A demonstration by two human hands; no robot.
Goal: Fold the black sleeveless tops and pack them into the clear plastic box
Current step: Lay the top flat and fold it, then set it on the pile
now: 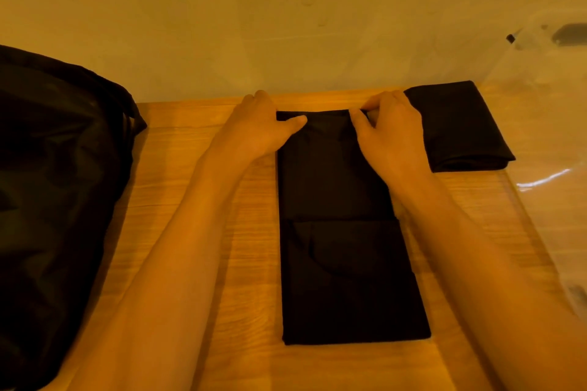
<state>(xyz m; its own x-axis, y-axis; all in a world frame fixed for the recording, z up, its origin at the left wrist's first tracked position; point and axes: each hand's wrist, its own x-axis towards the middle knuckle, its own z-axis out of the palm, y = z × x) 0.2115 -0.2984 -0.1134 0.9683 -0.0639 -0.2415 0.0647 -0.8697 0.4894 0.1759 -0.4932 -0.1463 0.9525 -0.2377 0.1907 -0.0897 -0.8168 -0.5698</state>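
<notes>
Nearest my camera, the black sleeveless top (pixel 349 279) lies flat on the wooden desk (pixel 178 136) as a long narrow strip, running away from me between the two forearms. Well to the left of the left hand, a black heap of cloth (pixel 57 184) sits at the desk's edge. My left hand (pixel 263 126) grips the strip's far left corner, thumb laid on top of the cloth and fingers curled over the far edge. My right hand (pixel 390 133) pinches the same far edge between thumb and forefinger, lifting a small ridge of cloth. Just right of that hand rests a folded black top (pixel 457 126). Beyond it stands the clear plastic box (pixel 546 136); I cannot tell whether the folded top lies inside it or beside it.
</notes>
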